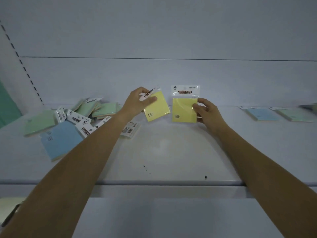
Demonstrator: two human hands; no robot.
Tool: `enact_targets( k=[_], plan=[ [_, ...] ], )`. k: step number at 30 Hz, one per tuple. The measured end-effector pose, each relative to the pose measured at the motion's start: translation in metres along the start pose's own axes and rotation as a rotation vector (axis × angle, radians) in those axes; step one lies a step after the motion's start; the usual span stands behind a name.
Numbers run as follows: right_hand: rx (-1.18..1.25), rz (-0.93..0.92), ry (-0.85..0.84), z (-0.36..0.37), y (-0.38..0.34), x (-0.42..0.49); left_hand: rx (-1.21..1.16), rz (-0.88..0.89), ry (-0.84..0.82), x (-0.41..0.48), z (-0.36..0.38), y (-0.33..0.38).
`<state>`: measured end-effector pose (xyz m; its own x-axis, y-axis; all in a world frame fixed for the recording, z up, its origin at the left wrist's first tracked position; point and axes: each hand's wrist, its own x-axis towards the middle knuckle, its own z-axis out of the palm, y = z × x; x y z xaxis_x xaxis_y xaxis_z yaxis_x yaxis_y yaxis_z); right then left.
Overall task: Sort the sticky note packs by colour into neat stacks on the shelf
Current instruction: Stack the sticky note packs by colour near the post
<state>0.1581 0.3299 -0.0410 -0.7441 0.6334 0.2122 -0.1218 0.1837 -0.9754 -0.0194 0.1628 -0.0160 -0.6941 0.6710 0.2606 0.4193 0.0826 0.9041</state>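
Note:
My left hand (139, 102) grips a yellow sticky note pack (157, 107) by its top left corner and holds it tilted above the shelf. My right hand (205, 109) pinches the right edge of a second yellow pack (183, 109), held upright near the back wall. A loose heap of green and blue packs (68, 121) lies on the shelf at the left, partly hidden by my left forearm. At the right a blue pack (260, 114) and a green pack (295, 115) lie flat side by side.
The white shelf (163, 152) has a raised front lip (154, 182) below my arms. A white back wall rises behind, with a slotted upright (22, 66) at the left. One pack (129, 130) lies barcode side up beside my left forearm.

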Motion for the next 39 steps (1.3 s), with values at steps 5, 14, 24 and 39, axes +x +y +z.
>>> enact_targets(
  k=[5,14,24,39],
  plan=[
    [-0.005,0.003,0.029,-0.001,-0.002,-0.003,-0.102,-0.191,-0.11,-0.005,-0.004,-0.004],
    [-0.069,-0.044,0.099,-0.018,-0.021,-0.011,-0.303,-0.081,-0.012,-0.021,0.02,0.005],
    [-0.079,-0.031,0.247,-0.124,-0.03,-0.069,-0.315,0.063,-0.125,-0.039,0.12,0.054],
    [-0.153,0.02,0.349,-0.389,-0.024,-0.145,-0.142,0.12,-0.069,-0.064,0.39,0.166]
  ],
)
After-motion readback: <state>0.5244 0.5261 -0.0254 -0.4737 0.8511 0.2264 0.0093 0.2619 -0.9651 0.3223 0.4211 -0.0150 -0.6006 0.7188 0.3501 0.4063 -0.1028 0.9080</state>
